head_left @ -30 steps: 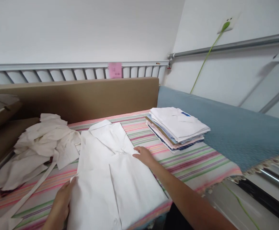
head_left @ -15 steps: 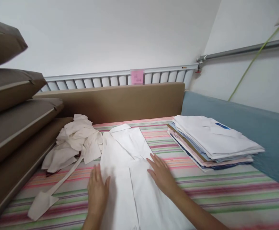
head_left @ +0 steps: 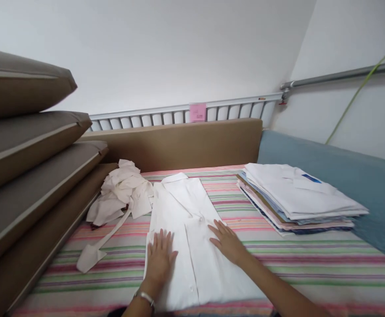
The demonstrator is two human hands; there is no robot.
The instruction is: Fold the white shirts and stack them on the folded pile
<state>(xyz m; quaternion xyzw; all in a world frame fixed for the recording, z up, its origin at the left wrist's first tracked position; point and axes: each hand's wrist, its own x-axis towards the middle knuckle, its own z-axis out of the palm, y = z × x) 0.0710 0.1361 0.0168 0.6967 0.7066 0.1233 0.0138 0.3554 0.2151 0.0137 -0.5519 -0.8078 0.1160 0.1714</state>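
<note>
A white collared shirt (head_left: 186, 220) lies folded lengthwise on the striped cloth (head_left: 298, 259), collar toward the far end. My left hand (head_left: 159, 257) rests flat on the shirt's left half, fingers spread. My right hand (head_left: 227, 242) lies flat on the right half, fingers stretched out toward the button line. Neither hand holds anything.
A crumpled cream garment (head_left: 121, 196) with a long strap lies to the left. A stack of folded shirts (head_left: 294, 200) sits at the right, partly on a blue cover (head_left: 338, 167). Brown cushions (head_left: 24, 163) are stacked at the left, and a brown board (head_left: 186, 141) stands behind.
Both hands have slid nearer along the shirt and now lie flat on it; a second ago the left hand held its left edge. The view has swung left and lifted.
</note>
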